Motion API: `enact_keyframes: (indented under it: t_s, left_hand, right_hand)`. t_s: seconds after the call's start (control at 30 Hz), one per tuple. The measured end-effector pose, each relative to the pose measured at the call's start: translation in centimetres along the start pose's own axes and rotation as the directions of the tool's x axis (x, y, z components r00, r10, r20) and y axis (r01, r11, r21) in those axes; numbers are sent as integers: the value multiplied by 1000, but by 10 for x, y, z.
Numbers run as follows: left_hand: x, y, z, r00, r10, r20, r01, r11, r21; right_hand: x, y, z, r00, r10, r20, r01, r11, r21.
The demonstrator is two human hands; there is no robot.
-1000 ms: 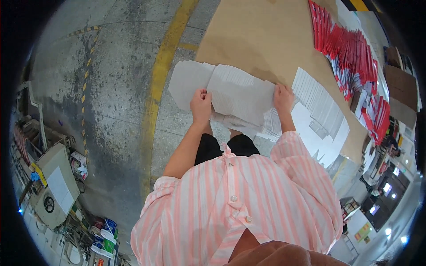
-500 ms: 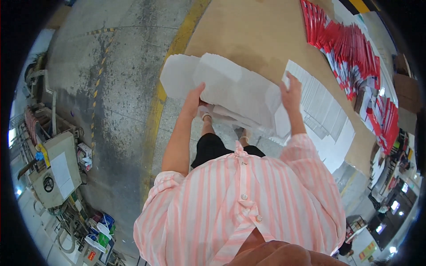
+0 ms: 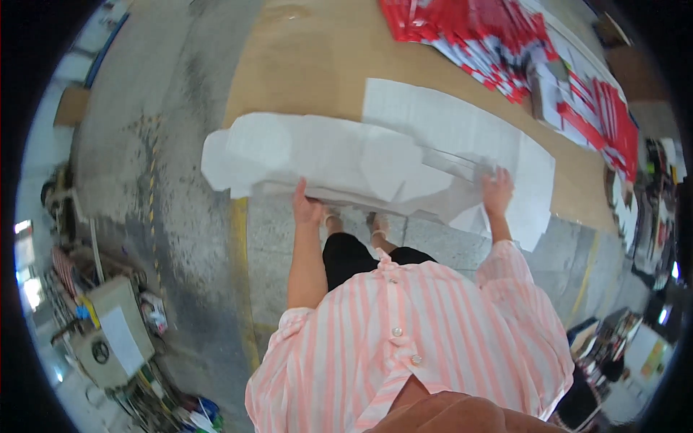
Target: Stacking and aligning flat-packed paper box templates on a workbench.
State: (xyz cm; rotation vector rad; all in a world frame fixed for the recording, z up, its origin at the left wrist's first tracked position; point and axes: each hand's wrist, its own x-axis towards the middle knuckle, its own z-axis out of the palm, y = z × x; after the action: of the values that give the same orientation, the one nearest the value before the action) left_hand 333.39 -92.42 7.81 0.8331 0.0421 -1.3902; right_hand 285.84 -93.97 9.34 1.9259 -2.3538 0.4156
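White sheet stack point(image 3: 339, 162) lies crosswise, left-right, between hands point(image 3: 307, 209).

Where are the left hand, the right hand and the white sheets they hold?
left hand point(image 3: 306, 209), head view, back of the hand.
right hand point(image 3: 497, 192), head view, knuckles.
white sheets point(image 3: 339, 155), head view, middle of the top sheet.

- Bare brown cardboard sheet point(image 3: 317, 65) lies open at 12 o'clock from the left hand point(image 3: 307, 209).
- Overlapping red printed leaflets point(image 3: 498, 36) crowd 1 o'clock beyond the right hand point(image 3: 497, 193).
- The wide bundle of white cut paper sheets point(image 3: 346, 162) spans both hands, blocking passage forward.
- Grey concrete floor point(image 3: 180, 180) at 9 o'clock is open.
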Motion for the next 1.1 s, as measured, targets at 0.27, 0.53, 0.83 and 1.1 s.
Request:
enact_keyframes:
  t_s: [0.27, 0.53, 0.83, 1.1]
  left_hand:
    - [-34, 2, 87, 895, 443, 48, -318, 561, 764]
    - [-142, -49, 229, 384, 22, 923, -799, -494, 344]
    - [-135, -50, 212, 330, 119, 936, -920, -182, 347]
    - [-13, 6, 43, 984, 62, -167, -50, 996, 75]
  right_hand:
    - [-12, -16, 0, 983, 113, 143, -103, 992, -75]
    - [-9, -15, 5, 988, 103, 114, -91, 990, -110]
    - [-9, -5, 3, 981, 123, 151, -106, 987, -117]
    - [-10, -7, 3, 978, 134, 159, -113, 985, -133]
